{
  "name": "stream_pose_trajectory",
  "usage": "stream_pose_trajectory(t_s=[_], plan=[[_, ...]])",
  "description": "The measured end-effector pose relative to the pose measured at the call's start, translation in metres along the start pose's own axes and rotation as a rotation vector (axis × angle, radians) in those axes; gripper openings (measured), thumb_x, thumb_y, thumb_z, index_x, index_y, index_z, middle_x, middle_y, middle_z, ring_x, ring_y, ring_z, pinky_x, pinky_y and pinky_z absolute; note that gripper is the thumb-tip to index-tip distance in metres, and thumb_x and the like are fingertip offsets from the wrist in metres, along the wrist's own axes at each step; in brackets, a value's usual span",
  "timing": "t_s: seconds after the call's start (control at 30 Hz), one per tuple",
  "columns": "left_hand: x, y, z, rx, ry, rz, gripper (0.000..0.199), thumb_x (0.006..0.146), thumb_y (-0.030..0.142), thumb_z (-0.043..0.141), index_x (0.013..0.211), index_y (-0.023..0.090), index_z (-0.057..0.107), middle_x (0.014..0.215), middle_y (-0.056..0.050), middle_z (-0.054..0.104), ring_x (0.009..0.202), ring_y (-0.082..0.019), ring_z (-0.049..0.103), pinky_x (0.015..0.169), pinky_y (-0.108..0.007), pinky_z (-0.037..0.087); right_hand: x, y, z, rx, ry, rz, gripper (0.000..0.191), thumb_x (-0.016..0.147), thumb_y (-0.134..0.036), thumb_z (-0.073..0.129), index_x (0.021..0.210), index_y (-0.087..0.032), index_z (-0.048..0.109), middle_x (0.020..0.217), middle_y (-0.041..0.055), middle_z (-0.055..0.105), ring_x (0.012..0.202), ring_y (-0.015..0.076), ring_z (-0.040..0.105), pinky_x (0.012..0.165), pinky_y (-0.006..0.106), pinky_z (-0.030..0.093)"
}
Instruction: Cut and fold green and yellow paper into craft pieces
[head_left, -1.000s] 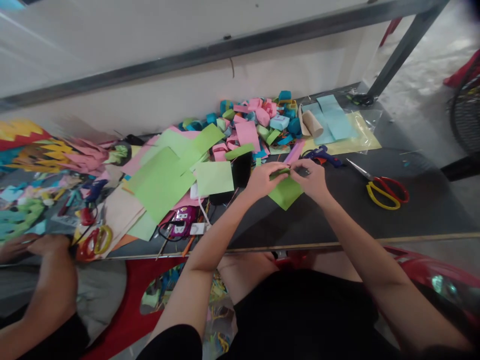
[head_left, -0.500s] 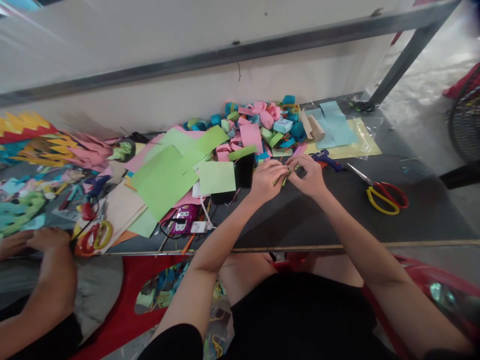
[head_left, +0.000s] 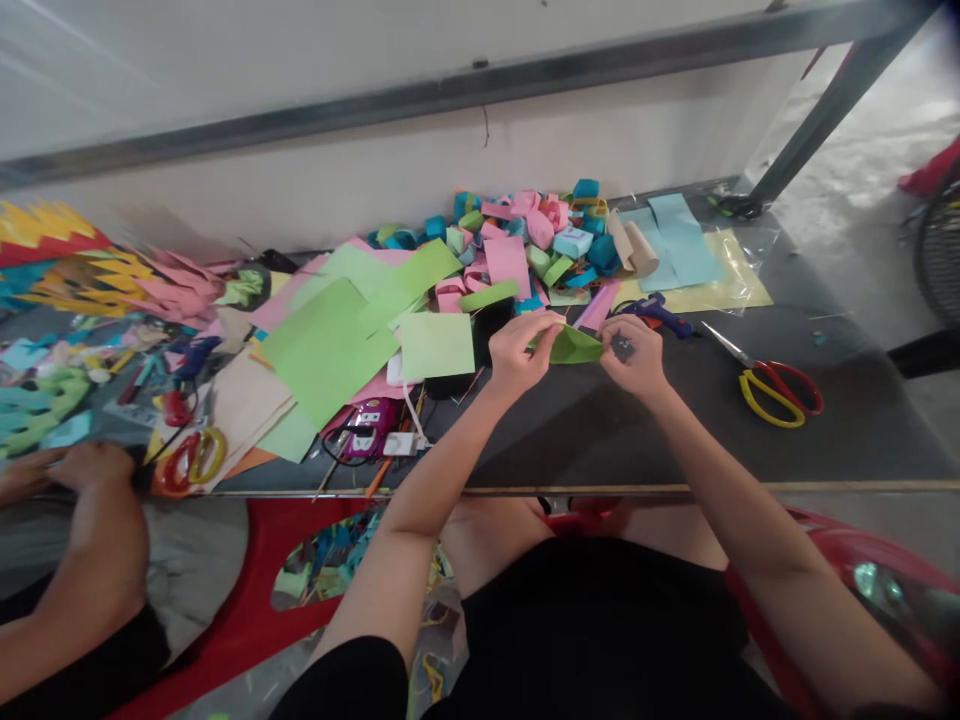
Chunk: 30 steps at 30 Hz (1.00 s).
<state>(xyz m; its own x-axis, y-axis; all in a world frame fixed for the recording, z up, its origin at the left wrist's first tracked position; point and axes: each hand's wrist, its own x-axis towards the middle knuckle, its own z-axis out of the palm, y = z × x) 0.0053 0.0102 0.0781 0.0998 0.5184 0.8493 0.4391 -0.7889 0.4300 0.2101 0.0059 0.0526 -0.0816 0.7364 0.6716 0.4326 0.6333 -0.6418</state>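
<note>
1. Since half a second ago, the left hand and the right hand have drawn apart; the green paper, then mostly hidden between them, now shows as a narrow stretch.
2. This paper spans the space between the two hands, over the far part of the worktop. Whether its lower edge touches the surface, I cannot tell. To its right and slightly farther off lies a glue gun; well to the right are scissors with red and yellow handles.
3. Left-hand fingers are pinched closed on the paper's left end. Right-hand fingers curl into a loose ring, their tips together on its right end.
4. Judging by its look, the paper is very light, thin and pliable, with a dull face that should not slip. It probably takes a crease easily and keeps it; a hard pull could tear it. It appears folded, though its layers are too small to count.
5. Its ends or corners seem the best places to take hold, with a light fingertip pinch on each side, since gripping the middle would likely crumple it. Even, gentle tension should keep its upper edge straight.
</note>
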Motion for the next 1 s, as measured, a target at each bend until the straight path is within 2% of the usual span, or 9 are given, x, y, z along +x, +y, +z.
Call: stream_pose_trajectory(t_s=[0.13, 0.27, 0.37, 0.47, 0.53, 0.63, 0.77, 0.9, 1.0], plan=[[0.002, -0.008, -0.009, -0.007, 0.06, -0.031, 0.024, 0.101, 0.035, 0.059, 0.091, 0.021, 0.075, 0.089, -0.005, 0.081, 0.089, -0.017, 0.078, 0.085, -0.032, 0.062, -0.005, 0.007, -0.003, -0.028, -0.007, 0.027, 0.005, 0.068, -0.018, 0.057, 0.068, -0.024, 0.056, 0.08, 0.0039, 0.07, 0.082, 0.022, 0.069, 0.079, 0.038, 0.054], [0.003, -0.035, -0.021, 0.028, 0.139, -0.243, 0.03, 0.102, 0.046, 0.055, 0.1, 0.023, 0.076, 0.096, -0.006, 0.079, 0.089, -0.017, 0.075, 0.084, -0.033, 0.061, -0.011, 0.02, -0.014, -0.084, 0.015, 0.078, 0.006, 0.066, -0.019, 0.058, 0.066, -0.024, 0.054, 0.078, 0.0037, 0.069, 0.081, 0.023, 0.068, 0.08, 0.039, 0.054], [0.006, -0.054, -0.03, 0.05, 0.242, -0.354, 0.034, 0.102, 0.05, 0.054, 0.107, 0.023, 0.075, 0.096, -0.006, 0.078, 0.085, -0.016, 0.073, 0.078, -0.031, 0.06, -0.02, 0.026, -0.022, -0.11, 0.077, 0.2, 0.004, 0.069, -0.024, 0.059, 0.067, -0.024, 0.055, 0.076, 0.0031, 0.067, 0.078, 0.0225, 0.066, 0.081, 0.04, 0.054], [0.007, -0.049, -0.029, 0.13, 0.287, -0.279, 0.032, 0.101, 0.047, 0.056, 0.101, 0.021, 0.075, 0.092, -0.005, 0.079, 0.081, -0.014, 0.073, 0.073, -0.028, 0.06, -0.028, 0.017, -0.018, 0.013, 0.089, 0.4, 0.013, 0.077, -0.035, 0.063, 0.072, -0.024, 0.06, 0.077, 0.0037, 0.068, 0.076, 0.021, 0.065, 0.078, 0.038, 0.054], [0.002, -0.033, -0.021, 0.192, 0.211, -0.1, 0.026, 0.102, 0.039, 0.058, 0.097, 0.021, 0.075, 0.094, -0.005, 0.08, 0.085, -0.015, 0.075, 0.077, -0.028, 0.061, -0.03, 0.003, -0.008, 0.252, -0.002, 0.531, 0.026, 0.082, -0.049, 0.062, 0.083, -0.024, 0.064, 0.085, 0.0056, 0.071, 0.081, 0.0213, 0.067, 0.074, 0.036, 0.056], [-0.015, -0.007, -0.003, 0.209, -0.138, 0.239, 0.018, 0.101, 0.026, 0.058, 0.103, 0.024, 0.076, 0.103, -0.003, 0.082, 0.096, -0.017, 0.077, 0.084, -0.03, 0.062, -0.028, -0.013, 0.01, 0.558, -0.136, 0.662, 0.047, 0.083, -0.066, 0.061, 0.106, -0.026, 0.065, 0.1, 0.0066, 0.074, 0.09, 0.0219, 0.07, 0.073, 0.034, 0.058], [-0.041, 0.006, 0.015, 0.122, -0.457, 0.356, 0.02, 0.101, 0.032, 0.058, 0.107, 0.025, 0.076, 0.109, -0.005, 0.081, 0.104, -0.019, 0.076, 0.088, -0.033, 0.063, -0.028, -0.004, 0.019, 0.434, -0.039, 0.702, 0.045, 0.077, -0.067, 0.07, 0.087, -0.023, 0.066, 0.081, 0.0035, 0.071, 0.075, 0.0193, 0.066, 0.069, 0.033, 0.055], [-0.056, -0.016, 0.018, 0.063, -0.342, -0.083, 0.049, 0.094, 0.056, 0.065, 0.129, 0.022, 0.066, 0.131, -0.014, 0.072, 0.134, -0.027, 0.062, 0.114, -0.049, 0.05, -0.035, 0.015, 0.01, 0.376, -0.022, 0.725, 0.047, 0.075, -0.068, 0.073, 0.075, -0.021, 0.067, 0.075, 0.0039, 0.071, 0.075, 0.0214, 0.068, 0.072, 0.036, 0.057], [-0.067, -0.041, 0.021, -0.029, -0.184, -0.5, 0.075, 0.087, 0.067, 0.067, 0.145, 0.023, 0.051, 0.148, -0.02, 0.059, 0.141, -0.031, 0.055, 0.113, -0.053, 0.049, -0.039, 0.017, 0.006, 0.441, -0.048, 0.761, 0.047, 0.068, -0.068, 0.08, 0.074, -0.022, 0.071, 0.078, 0.0038, 0.075, 0.079, 0.0237, 0.072, 0.076, 0.039, 0.059]])
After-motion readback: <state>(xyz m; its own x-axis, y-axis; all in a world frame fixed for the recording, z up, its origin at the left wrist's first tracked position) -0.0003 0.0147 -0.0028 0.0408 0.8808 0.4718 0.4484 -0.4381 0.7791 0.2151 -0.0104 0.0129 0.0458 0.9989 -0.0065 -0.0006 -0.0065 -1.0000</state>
